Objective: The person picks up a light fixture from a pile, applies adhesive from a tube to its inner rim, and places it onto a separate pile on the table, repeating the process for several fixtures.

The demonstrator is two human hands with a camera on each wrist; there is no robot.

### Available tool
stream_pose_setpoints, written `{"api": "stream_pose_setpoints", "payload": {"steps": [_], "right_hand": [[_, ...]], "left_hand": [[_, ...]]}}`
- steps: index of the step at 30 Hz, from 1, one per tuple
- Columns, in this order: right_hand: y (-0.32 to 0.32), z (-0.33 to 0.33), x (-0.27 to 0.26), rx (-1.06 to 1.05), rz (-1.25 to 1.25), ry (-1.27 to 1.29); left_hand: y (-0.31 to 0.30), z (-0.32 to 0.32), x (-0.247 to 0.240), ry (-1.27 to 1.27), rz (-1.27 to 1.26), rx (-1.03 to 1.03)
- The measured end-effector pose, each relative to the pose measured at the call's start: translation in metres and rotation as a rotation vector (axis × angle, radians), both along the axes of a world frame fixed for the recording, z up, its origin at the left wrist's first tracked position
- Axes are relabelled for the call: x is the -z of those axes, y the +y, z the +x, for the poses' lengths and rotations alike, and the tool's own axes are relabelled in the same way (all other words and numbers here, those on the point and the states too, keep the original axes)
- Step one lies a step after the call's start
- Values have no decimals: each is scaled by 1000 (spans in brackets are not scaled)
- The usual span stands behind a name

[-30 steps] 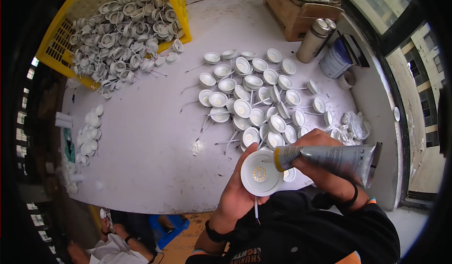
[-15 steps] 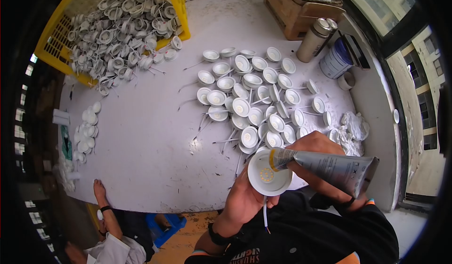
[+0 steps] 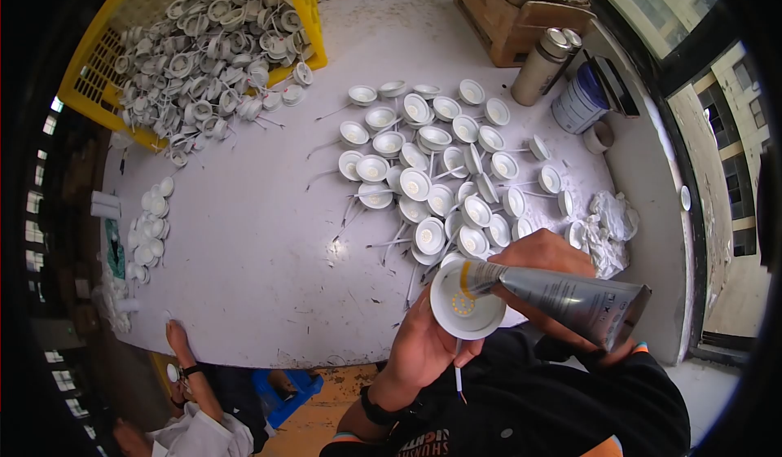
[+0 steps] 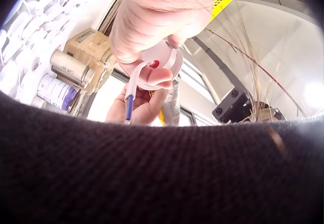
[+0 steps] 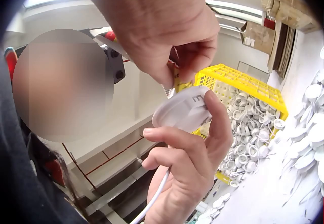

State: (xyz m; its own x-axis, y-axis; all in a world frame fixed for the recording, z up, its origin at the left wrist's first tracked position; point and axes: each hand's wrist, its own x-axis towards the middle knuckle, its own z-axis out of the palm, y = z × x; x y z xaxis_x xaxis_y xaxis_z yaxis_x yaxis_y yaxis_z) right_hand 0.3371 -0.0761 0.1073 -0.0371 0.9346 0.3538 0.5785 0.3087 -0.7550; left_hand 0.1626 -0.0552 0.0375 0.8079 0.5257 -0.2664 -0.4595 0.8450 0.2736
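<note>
In the head view my left hand [image 3: 414,344] holds a white round downlight [image 3: 475,323], its cup facing up and a ring of yellow LED chips inside. A white cable hangs from its underside. My right hand [image 3: 544,252] grips a silver squeeze tube [image 3: 574,296] with a yellow band, slanted so its narrow end overlaps the cup; the tip is hidden. The left wrist view shows the downlight's back [image 4: 169,64] with the fingers round it. From the right wrist, the left thumb and fingers [image 5: 174,138] hold the white housing [image 5: 182,112] just below the tube's yellow part [image 5: 181,82].
Many similar downlights [image 3: 415,185] lie on the table beyond my hands. A yellow crate [image 3: 318,17] spills white ring parts at far left. White round pieces [image 3: 151,225] lie at left. A flask [image 3: 542,66], tub [image 3: 580,98] and plastic wrap [image 3: 612,221] line the right side. Another person's hand [image 3: 176,336] is at the near-left edge.
The downlight has shifted slightly right and down. The tube's outer end has dipped, and its narrow end sits further over the cup. The other person's hand has reached onto the table edge.
</note>
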Motion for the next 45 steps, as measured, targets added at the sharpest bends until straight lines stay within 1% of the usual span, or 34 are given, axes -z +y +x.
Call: {"api": "stream_pose_setpoints", "payload": {"steps": [1,5,7,8,10,14,16,17,19,23,25,26,27,29,30,34,36,37,39,40,41,43,44,45], "right_hand": [[0,-1,0,22,24,-2],[-1,3,2,58,60,-80],[-1,4,-1,42,107,-118],[-2,5,-3,52,107,-116],[-5,7,-8,51,-16,-76],[-12,14,-13,15,-92,-90],[-14,15,-17,-45,-173,-14],[-14,16,-18,-43,-171,-14],[-11,17,-20,-134,-138,35],[-8,8,-16,-164,-65,28],[-5,0,-14,-58,-273,293],[-3,-4,-8,-15,-214,286],[-1,-5,-2,-15,-212,287],[3,-5,4,16,34,45],[5,-4,-3,10,17,-55],[6,0,6,4,-59,-97],[2,-2,19,126,112,35],[0,0,19,124,115,36],[-6,4,16,159,14,201],[-13,1,15,228,-169,484],[-16,-1,14,215,-168,488],[-16,-4,13,317,-276,935],[-16,-4,14,352,-311,935],[-15,-3,15,334,-317,941]], "left_hand": [[1,0,1,-83,-8,10],[2,-4,2,-81,-13,10],[3,-5,-3,47,-9,-50],[4,-6,-4,48,-8,-40],[5,-8,-5,95,35,-59],[5,-8,-4,103,76,-112],[6,-7,-4,114,81,-138],[6,-7,-4,114,83,-137],[5,-5,-1,135,65,-158],[3,0,-3,160,7,-143],[3,1,3,78,31,-101],[5,3,4,22,69,-79],[4,4,4,22,70,-79],[2,6,6,28,77,-68],[3,7,1,75,85,-63],[2,7,1,113,104,-85],[2,6,5,92,80,-91],[3,5,5,92,83,-93],[5,4,4,52,17,-145],[6,2,6,54,20,-155],[9,0,9,88,11,-169],[17,-6,15,131,5,-202],[23,-8,18,163,-22,-228],[27,-12,22,196,-48,-256]]}}
